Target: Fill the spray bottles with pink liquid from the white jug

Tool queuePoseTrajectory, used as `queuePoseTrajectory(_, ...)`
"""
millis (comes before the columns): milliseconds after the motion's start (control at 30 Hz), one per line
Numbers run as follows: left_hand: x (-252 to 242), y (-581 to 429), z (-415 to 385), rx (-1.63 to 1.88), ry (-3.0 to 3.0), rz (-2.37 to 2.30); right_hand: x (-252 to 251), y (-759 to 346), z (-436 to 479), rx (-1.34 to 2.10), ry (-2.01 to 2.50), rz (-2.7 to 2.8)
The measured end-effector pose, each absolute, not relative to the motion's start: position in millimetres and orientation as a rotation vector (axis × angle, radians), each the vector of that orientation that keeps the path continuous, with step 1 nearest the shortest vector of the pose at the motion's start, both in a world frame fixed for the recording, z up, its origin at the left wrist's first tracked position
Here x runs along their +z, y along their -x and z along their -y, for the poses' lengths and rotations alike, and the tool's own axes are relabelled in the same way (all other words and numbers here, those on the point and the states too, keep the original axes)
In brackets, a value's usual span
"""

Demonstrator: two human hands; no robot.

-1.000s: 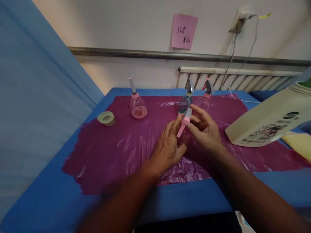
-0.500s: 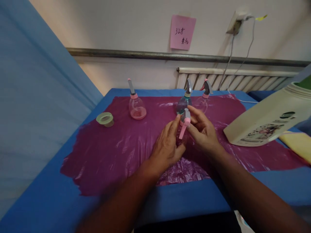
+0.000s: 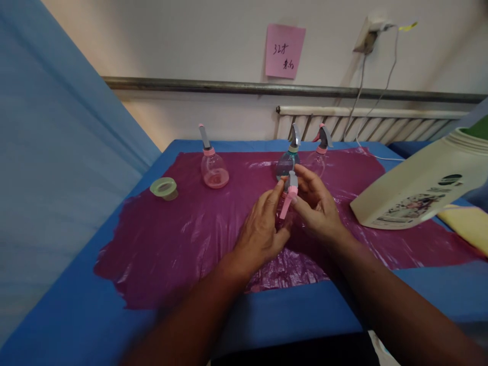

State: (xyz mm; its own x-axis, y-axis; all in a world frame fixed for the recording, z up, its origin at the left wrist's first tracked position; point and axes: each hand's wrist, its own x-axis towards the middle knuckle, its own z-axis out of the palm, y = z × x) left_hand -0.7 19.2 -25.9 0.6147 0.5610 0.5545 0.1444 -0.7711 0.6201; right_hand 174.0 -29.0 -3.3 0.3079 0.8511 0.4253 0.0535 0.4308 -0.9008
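Both my hands are at a spray bottle with a grey and pink trigger head [image 3: 290, 189], its pink lever pointing down toward me. My left hand [image 3: 263, 223] wraps around the body below the head, which is mostly hidden. On the other side, my right hand [image 3: 318, 206] has thumb and fingers at the spray head. Just behind stand a teal spray bottle [image 3: 285, 165] and a clear one with a pink collar [image 3: 317, 161]. Further left is a spray bottle holding pink liquid [image 3: 215, 175].
A pale green cup [image 3: 164, 188] sits at the left on the purple plastic sheet [image 3: 171, 249]. At right a big cream jug [image 3: 415, 188] leans, with a yellow cloth [image 3: 467, 226] beside it. A metal rail [image 3: 213, 85] and radiator [image 3: 400, 114] line the wall.
My hands stay around the spray bottle in nearly the same pose. The whole view has shifted very slightly; nothing else visibly moved.
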Motion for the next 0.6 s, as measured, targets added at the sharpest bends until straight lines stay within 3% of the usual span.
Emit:
queuePoseTrajectory(333,-30,1,-20,1.066,-2.322,-0.579,-11,-177,20,0.572,1.015,1.086)
queuePoseTrajectory(600,-28,1,-20,1.048,-2.336,-0.572,-4,-172,32,0.717,0.948,1.155)
